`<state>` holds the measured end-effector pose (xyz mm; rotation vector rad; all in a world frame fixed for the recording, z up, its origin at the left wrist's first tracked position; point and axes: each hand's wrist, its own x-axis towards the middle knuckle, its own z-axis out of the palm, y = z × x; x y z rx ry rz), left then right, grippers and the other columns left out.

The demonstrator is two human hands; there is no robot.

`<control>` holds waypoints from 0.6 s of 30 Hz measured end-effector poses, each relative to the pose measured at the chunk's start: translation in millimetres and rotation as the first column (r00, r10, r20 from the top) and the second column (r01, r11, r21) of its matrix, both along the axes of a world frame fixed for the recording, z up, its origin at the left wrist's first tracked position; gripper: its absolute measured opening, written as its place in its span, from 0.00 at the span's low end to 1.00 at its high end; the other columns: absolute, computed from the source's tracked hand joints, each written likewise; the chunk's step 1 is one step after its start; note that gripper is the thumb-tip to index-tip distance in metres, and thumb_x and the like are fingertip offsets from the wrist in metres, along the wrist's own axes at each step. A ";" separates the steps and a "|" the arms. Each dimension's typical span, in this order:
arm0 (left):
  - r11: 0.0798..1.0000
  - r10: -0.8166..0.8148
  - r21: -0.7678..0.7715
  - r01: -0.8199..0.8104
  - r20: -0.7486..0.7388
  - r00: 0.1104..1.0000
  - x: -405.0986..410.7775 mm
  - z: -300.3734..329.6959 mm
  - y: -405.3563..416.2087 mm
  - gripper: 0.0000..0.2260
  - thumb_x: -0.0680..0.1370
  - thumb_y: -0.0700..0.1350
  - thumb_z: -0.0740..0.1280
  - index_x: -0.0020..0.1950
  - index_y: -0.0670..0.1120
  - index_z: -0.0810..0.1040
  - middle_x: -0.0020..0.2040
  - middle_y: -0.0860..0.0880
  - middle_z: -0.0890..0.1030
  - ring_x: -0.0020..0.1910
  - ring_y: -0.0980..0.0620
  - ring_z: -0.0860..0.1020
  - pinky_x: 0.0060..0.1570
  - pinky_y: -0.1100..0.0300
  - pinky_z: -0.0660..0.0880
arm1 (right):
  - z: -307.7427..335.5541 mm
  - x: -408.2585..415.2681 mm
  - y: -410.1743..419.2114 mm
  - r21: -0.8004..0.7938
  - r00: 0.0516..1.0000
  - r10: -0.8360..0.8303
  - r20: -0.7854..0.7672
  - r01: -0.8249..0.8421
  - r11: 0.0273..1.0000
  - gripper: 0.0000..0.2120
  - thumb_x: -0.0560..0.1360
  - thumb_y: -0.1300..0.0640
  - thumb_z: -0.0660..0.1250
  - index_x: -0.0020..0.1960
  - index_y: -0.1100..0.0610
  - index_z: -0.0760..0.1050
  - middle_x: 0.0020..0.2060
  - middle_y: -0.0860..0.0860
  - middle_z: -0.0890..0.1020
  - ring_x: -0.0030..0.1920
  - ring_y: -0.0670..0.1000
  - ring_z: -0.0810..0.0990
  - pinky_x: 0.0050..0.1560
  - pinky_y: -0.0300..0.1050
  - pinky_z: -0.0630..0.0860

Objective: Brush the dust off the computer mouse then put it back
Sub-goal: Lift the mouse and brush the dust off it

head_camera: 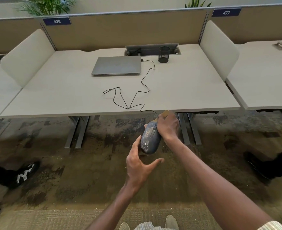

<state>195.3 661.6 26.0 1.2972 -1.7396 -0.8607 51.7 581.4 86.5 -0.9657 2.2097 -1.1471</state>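
A dark blue-grey computer mouse [150, 140] with pale dust patches on its shell is held in the air in front of the desk's front edge, above the carpet. My left hand [141, 165] grips its rear end from below and the left. My right hand [167, 126] is closed around a brush with a tan wooden handle [165, 113], whose bristle end rests at the mouse's front, mostly hidden by my fingers. The mouse's black cable [133, 98] runs in loops across the desk to a closed grey laptop [116, 65].
The pale desk [54, 90] has side dividers and a back panel. A black mesh pen cup [164, 54] stands beside an open cable hatch [152, 48]. Other people's dark shoes are at the left [23, 175] and right [269, 165] on the carpet.
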 end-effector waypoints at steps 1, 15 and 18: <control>0.999 0.047 -0.022 -0.048 -0.027 0.999 -2.7 1.0 0.6 0.48 0.62 0.66 0.77 0.74 0.42 0.67 0.67 0.45 0.77 0.65 0.53 0.77 0.62 0.61 0.76 | -1.5 1.0 -0.6 -0.006 1.000 -0.020 0.017 0.020 1.000 0.07 0.82 0.57 0.62 0.46 0.57 0.71 0.34 0.47 0.73 0.35 0.47 0.74 0.29 0.38 0.68; 0.983 0.109 -0.128 -0.134 -0.184 0.977 7.8 4.1 -7.9 0.33 0.64 0.58 0.80 0.64 0.46 0.78 0.57 0.50 0.81 0.57 0.56 0.81 0.52 0.54 0.82 | -5.6 4.5 12.2 -0.012 0.978 -0.138 0.155 0.141 0.990 0.09 0.81 0.56 0.63 0.54 0.62 0.74 0.46 0.55 0.81 0.46 0.55 0.80 0.41 0.47 0.75; 0.987 0.084 -0.122 -0.109 -0.193 0.977 12.0 7.2 -10.6 0.33 0.64 0.56 0.81 0.65 0.45 0.78 0.58 0.50 0.81 0.57 0.56 0.81 0.54 0.55 0.81 | -4.8 4.5 14.2 -0.019 0.977 -0.128 0.170 0.134 0.991 0.10 0.81 0.55 0.64 0.55 0.61 0.75 0.48 0.56 0.82 0.48 0.56 0.80 0.44 0.48 0.76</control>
